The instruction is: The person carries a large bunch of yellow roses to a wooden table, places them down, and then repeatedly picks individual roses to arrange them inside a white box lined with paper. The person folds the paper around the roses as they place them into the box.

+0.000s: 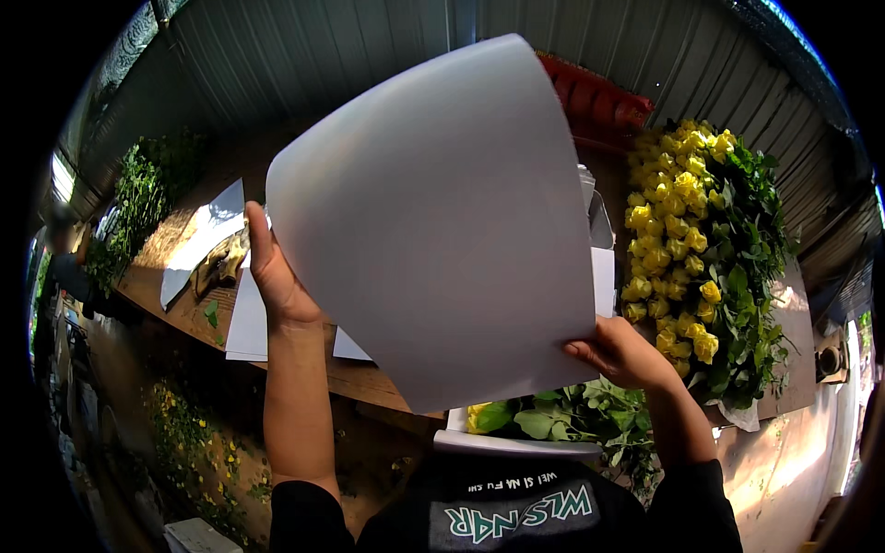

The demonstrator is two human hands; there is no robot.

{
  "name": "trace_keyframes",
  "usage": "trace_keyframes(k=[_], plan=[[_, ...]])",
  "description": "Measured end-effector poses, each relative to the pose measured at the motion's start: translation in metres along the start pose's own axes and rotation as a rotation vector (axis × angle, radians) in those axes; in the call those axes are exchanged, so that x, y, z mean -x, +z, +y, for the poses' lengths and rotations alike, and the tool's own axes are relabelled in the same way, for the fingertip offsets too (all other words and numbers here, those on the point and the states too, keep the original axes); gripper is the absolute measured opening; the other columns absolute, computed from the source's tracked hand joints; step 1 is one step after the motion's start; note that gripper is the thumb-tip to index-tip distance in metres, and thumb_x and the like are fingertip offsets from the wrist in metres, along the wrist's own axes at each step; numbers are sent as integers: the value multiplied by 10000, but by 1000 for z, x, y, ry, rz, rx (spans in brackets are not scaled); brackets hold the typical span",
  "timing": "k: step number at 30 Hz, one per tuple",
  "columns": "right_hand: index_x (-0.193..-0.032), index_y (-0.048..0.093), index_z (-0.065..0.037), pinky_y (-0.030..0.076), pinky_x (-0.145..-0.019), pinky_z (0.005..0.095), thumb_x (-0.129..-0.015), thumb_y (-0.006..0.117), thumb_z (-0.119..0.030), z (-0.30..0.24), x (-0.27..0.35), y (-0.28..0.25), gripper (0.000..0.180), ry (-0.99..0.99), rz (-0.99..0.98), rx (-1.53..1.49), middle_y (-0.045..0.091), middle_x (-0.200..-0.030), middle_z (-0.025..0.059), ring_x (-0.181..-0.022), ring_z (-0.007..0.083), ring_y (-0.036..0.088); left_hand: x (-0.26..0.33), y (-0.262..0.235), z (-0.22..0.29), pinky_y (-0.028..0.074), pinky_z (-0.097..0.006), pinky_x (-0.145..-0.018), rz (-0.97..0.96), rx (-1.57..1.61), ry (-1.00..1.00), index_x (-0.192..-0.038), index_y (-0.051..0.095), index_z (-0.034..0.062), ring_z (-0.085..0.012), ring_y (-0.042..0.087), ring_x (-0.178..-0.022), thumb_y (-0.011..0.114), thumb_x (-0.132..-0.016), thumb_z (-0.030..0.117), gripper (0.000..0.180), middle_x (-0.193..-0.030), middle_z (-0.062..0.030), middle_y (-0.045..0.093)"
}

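Note:
A large, pale grey-white sheet of paper is held up in front of me, gently curved and hiding the middle of the table. Its right lower edge is pinched by my right hand, with the thumb on the near face. At the left edge, my left hand supports the sheet; one digit points up beside it and the other fingers are hidden behind. Close to my body, beneath the sheet, lies a leafy bunch of yellow roses partly on white paper.
Many yellow roses with green leaves lie piled on the right of the wooden table. More white sheets and a crumpled brownish thing are at left, near cut greenery. A red crate stands behind. Petals litter the floor.

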State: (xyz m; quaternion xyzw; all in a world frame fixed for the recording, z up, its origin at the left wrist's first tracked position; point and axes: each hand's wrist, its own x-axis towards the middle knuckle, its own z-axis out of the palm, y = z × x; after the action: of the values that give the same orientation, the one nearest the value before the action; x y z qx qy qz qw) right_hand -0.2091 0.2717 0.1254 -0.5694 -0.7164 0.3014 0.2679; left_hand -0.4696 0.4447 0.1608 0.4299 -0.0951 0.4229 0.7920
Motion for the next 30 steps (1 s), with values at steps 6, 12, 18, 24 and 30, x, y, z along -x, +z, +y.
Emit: trace_keyframes(k=[6, 12, 18, 24, 30], plan=[[-929, 551, 31, 432, -617, 262, -840, 535, -207, 52, 59, 51, 255, 599, -42, -227, 591, -747, 68, -688, 97, 493, 6, -33, -46, 375, -315, -898, 75, -534, -89, -1076, 544, 120, -144, 493, -1025, 607, -774, 194, 317, -1036, 14, 550], [-545, 603, -29, 438, -553, 301, -798, 474, -498, 88, 79, 100, 548, 775, -276, 68, 549, -473, 64, -506, 211, 563, 23, -63, -109, 178, -467, -997, 230, -1118, -206, -1200, 420, 164, -265, 94, -1277, 513, -808, 391, 462, -1360, -113, 164], [-514, 568, -29, 417, -524, 307, -773, 461, -555, 95, 75, 108, 596, 847, -438, 118, 526, -466, 70, -480, 211, 541, 107, -42, -174, -10, -525, -1001, -221, -1992, 326, -1333, 178, 139, -268, 15, -1297, 441, -810, 457, 665, -1383, -149, 105], [-525, 550, -22, 378, -492, 305, -781, 454, -555, 93, 77, 123, 599, 895, -566, 102, 498, -458, 64, -458, 190, 483, 164, -44, -211, -77, -518, -996, -716, -1844, -77, -1327, 221, 117, -241, 16, -1304, 393, -772, 539, 718, -1401, -133, 81], [-519, 538, -32, 360, -483, 286, -777, 459, -557, 106, 80, 132, 590, 902, -660, 43, 480, -458, 41, -461, 167, 458, 165, -48, -214, -42, -548, -987, -769, -1748, -211, -1278, 346, 140, -258, 28, -1302, 426, -755, 525, 654, -1394, -152, 100]])
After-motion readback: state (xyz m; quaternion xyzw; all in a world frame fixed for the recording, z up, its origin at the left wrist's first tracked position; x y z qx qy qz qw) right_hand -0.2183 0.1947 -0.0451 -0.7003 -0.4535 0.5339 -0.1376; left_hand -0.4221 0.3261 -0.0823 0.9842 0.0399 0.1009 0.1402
